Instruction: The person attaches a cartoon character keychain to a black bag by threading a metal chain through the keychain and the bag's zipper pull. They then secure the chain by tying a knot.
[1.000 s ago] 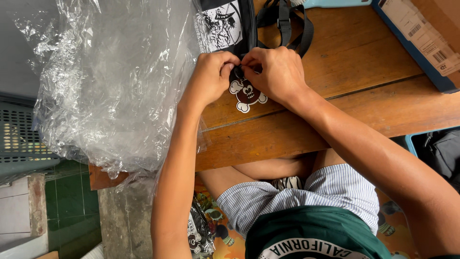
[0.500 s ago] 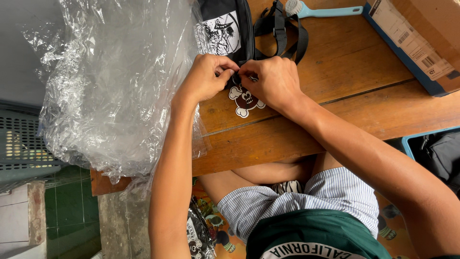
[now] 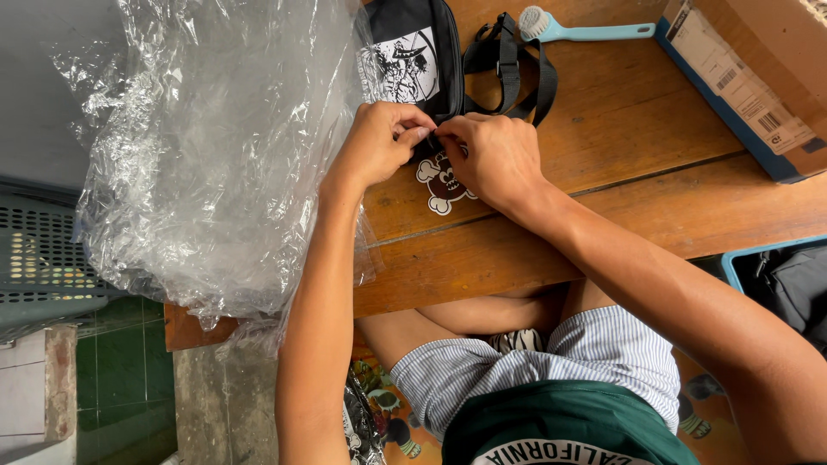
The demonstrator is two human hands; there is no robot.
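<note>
A small black pouch bag [image 3: 413,52] with a white printed panel and a black strap [image 3: 510,69] lies at the far edge of a wooden table [image 3: 620,129]. A skull-and-bones shaped tag [image 3: 444,182] hangs from its near end. My left hand [image 3: 376,142] and my right hand [image 3: 491,159] meet over that end, fingertips pinched together on something small at the bag, just above the tag. What the fingers pinch is hidden.
A big crumpled heap of clear plastic wrap [image 3: 215,146] covers the table's left side. A light blue brush [image 3: 586,30] lies at the far edge. A blue-edged cardboard box [image 3: 758,77] sits at right. A grey crate [image 3: 43,258] stands at left, a dark bag [image 3: 797,284] at right.
The view has shifted, so bag and hands sit lower in frame. My fingers stay pinched at the bag's end above the tag, with small movements only.
</note>
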